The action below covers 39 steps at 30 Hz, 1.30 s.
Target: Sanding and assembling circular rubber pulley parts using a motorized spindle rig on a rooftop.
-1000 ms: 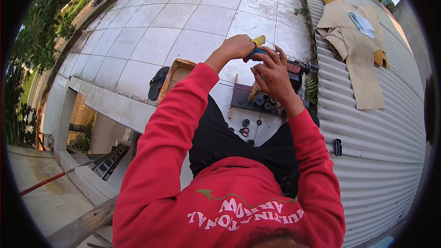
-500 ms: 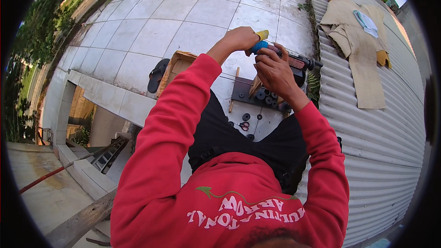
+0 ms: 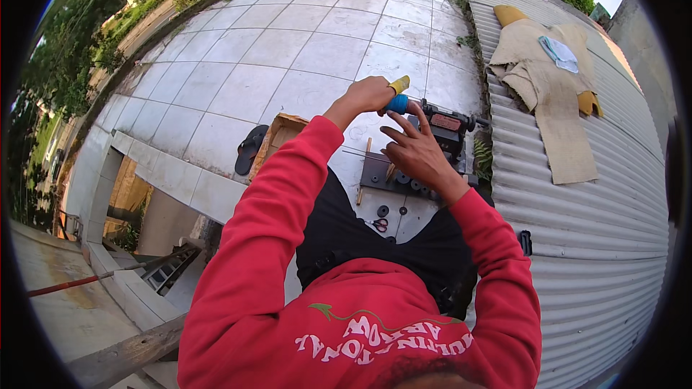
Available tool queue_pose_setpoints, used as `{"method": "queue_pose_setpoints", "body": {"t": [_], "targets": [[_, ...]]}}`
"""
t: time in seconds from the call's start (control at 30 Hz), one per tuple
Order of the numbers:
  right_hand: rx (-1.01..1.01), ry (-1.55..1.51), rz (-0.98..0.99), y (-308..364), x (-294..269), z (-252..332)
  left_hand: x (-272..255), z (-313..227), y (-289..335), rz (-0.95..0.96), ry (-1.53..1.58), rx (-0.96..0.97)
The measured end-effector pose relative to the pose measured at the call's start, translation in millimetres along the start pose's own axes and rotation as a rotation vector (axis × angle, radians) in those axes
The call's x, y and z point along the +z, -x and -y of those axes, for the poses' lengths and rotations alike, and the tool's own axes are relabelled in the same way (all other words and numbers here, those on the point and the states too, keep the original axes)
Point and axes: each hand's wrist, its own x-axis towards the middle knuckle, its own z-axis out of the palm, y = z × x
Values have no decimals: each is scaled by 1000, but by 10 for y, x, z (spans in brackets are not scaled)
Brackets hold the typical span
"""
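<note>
- Left hand [image 3: 371, 94]: past the far edge of the board [image 3: 374, 171] as viewed; fingers curled closed round the blue piece [image 3: 397, 104], their tips mostly hidden.
- Yellow piece [image 3: 399, 84]: at the same hand, next to the blue piece; cannot tell if the 2 are joined.
- Right hand [image 3: 418, 150]: over the board's right part, fingers loosely spread, nothing seen gripped. 1 finger reaches up to the blue piece; contact unclear.
- Blue piece: beyond the board, between the 2 hands.
- Machine [image 3: 445, 122]: black with a red panel, beyond the board to its right.
- Board: dark, flat, black discs [image 3: 403, 178] on it, partly hidden by the right hand.
- Stick [image 3: 364, 166]: wooden, along the board's left end.
- Scissors [image 3: 380, 225]: on the near side of the board, on the tiles [image 3: 420, 220]; 2 loose discs between.
- Box [image 3: 285, 130]: cardboard, left of the board; sandal [image 3: 250, 148] farther left.
- Beige cloth [image 3: 569, 145]: well right of the board, on the corrugated roof [image 3: 577, 220].
</note>
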Motion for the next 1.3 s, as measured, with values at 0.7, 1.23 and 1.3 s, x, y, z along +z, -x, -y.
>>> {"method": "queue_pose_setpoints", "body": {"t": [0.7,1.23,1.3], "targets": [[579,-626,1003,2816,1746,196,1718,1609,2177,-565,-295,-184],[310,-495,674,2477,2954,990,1674,1594,2587,-614,-282,-235],[279,-375,697,2431,3030,1065,1699,1659,2642,-623,-277,-243]]}}
